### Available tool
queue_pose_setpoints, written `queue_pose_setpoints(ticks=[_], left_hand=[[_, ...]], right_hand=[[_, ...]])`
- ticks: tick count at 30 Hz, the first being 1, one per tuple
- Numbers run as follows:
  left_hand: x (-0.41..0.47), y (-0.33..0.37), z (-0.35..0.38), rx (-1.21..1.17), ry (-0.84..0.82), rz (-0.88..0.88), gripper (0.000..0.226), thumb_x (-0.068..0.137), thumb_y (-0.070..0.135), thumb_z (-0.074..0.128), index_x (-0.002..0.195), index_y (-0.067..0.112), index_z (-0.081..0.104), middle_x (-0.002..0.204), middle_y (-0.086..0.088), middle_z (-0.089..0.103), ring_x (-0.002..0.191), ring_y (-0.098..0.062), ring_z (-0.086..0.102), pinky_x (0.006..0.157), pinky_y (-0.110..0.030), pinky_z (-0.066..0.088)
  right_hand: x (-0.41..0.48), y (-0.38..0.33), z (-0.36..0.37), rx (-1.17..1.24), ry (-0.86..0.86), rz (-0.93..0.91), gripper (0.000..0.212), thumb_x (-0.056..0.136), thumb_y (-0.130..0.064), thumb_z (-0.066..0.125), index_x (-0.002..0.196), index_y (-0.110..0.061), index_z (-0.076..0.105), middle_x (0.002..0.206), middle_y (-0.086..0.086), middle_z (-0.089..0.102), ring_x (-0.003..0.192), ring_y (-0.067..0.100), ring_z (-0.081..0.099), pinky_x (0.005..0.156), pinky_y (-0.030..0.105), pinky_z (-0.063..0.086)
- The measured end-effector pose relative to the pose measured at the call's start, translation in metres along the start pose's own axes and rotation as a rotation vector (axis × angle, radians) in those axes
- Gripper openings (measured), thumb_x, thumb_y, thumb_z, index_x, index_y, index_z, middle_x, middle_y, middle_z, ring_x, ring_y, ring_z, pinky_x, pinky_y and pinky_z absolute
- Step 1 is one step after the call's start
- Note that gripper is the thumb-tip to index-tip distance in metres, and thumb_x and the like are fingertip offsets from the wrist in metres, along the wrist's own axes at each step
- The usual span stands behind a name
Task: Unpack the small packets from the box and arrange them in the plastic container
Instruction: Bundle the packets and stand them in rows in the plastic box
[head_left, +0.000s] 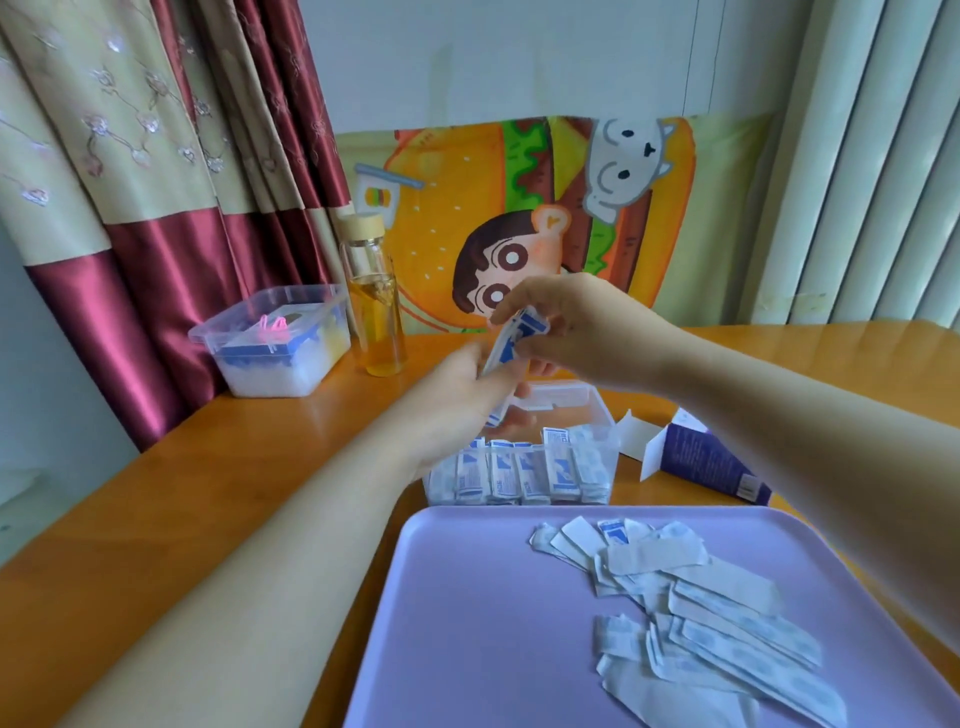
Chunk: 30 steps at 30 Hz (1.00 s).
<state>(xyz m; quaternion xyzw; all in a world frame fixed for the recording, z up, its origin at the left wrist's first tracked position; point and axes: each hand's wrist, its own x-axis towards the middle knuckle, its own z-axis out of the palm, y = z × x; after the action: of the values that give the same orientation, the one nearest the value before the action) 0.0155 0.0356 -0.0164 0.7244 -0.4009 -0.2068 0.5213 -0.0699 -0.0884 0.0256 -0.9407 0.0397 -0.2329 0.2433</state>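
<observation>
I see one purple tray (467, 597), its left half bare, with a heap of loose packets (701, 597) on its right. Just behind it, one clear container (605, 410) holds perhaps seven standing packets (519, 475). One opened box (711, 462) lies to its right. Above the container, my left hand (457, 395) and right hand (576, 327) pinch one held packet (514, 338).

Single head view, wide-angle, facing forward and down over the counter (156, 519). Close range: left hand (457, 395) and right hand (571, 327) sit mid-frame, purple tray (467, 623) fills the near bottom, curtain (130, 156) and wall at top.
</observation>
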Motion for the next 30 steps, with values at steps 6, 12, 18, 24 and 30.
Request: queue_pose_setpoints(ticks=[6, 12, 18, 24, 30], left_hand=[[0.044, -0.013, -0.006, 0.443, -0.010, -0.041, 0.012, 0.099, 0.033, 0.040, 0.107, 0.025, 0.037, 0.105, -0.006, 0.061, 0.090, -0.024, 0.060, 0.076, -0.041, 0.048], [0.074, -0.034, 0.003, 0.574, -0.011, -0.088, 0.013, 0.093, 0.021, 0.053, 0.104, 0.017, 0.058, 0.103, -0.004, 0.065, 0.090, -0.024, 0.063, 0.079, -0.039, 0.052], [0.095, -0.052, 0.011, 0.535, -0.155, -0.292, 0.014, 0.087, 0.010, 0.060, 0.077, 0.017, 0.054, 0.075, -0.005, 0.068, 0.077, -0.020, 0.069, 0.080, -0.035, 0.057], [0.097, -0.057, 0.013, 0.631, -0.273, -0.370, 0.006, 0.087, 0.018, 0.060, 0.082, 0.017, 0.063, 0.066, 0.003, 0.061, 0.060, -0.013, 0.051, 0.057, -0.021, 0.041], [0.099, -0.060, 0.016, 0.703, -0.342, -0.394, 0.009, 0.084, 0.021, 0.059, 0.083, 0.016, 0.066, 0.074, 0.002, 0.068, 0.062, -0.011, 0.055, 0.059, -0.022, 0.039]], right_hand=[[0.037, 0.041, 0.020, -0.136, -0.047, 0.161, 0.030, 0.086, -0.003, 0.058, 0.113, -0.016, 0.059, 0.104, 0.003, 0.061, 0.075, 0.016, 0.058, 0.058, 0.021, 0.051], [0.045, 0.070, 0.050, -0.190, -0.196, 0.271, 0.031, 0.084, 0.000, 0.058, 0.113, -0.011, 0.060, 0.108, 0.009, 0.063, 0.080, 0.020, 0.056, 0.058, 0.021, 0.047], [0.050, 0.080, 0.069, -0.319, -0.396, 0.334, 0.039, 0.084, -0.006, 0.062, 0.122, -0.008, 0.058, 0.115, 0.011, 0.062, 0.098, 0.026, 0.058, 0.066, 0.025, 0.044], [0.055, 0.086, 0.080, -0.438, -0.575, 0.299, 0.038, 0.087, -0.005, 0.058, 0.124, -0.015, 0.060, 0.112, 0.008, 0.064, 0.094, 0.024, 0.061, 0.063, 0.027, 0.046], [0.058, 0.096, 0.092, -0.528, -0.704, 0.255, 0.029, 0.088, -0.007, 0.056, 0.116, -0.007, 0.062, 0.104, 0.009, 0.068, 0.079, 0.019, 0.057, 0.053, 0.020, 0.037]])
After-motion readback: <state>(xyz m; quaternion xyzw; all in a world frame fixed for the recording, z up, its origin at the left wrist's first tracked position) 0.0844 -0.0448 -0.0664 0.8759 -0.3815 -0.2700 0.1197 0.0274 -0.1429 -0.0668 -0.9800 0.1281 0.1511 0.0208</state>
